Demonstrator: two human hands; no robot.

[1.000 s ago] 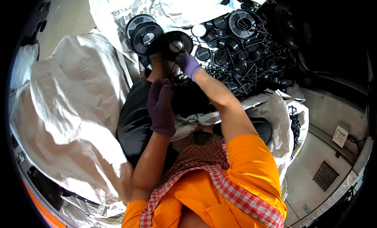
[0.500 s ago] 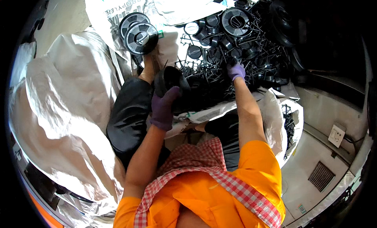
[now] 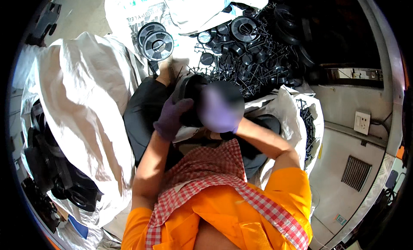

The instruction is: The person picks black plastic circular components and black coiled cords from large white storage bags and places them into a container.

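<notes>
My left hand (image 3: pixel 168 118), in a purple glove, is closed on the side of a hollow black plastic cylinder (image 3: pixel 187 90) above my lap. Close to its right side is my right hand (image 3: pixel 219 111), also gloved in purple. A blur covers that hand, so its fingers and anything in them cannot be made out. Beyond both hands spreads a heap of black plastic pieces (image 3: pixel 249 71), with thin sticks, round caps and rings mixed together. A flanged black spool (image 3: pixel 245 28) lies on its far part. Two more flanged spools (image 3: pixel 157 46) overlap at the far left of the heap.
A large white woven sack (image 3: pixel 86 103) bulges on my left, with black plastic parts (image 3: pixel 64 177) beside its lower edge. At right, another white sack (image 3: pixel 288 125) holds black sticks. Past it stands a pale machine panel with a socket (image 3: pixel 362 122) and a vent (image 3: pixel 356 173).
My right hand has come back from the heap to beside the black cylinder in my left hand. The view has shifted slightly, showing more black parts at the left.
</notes>
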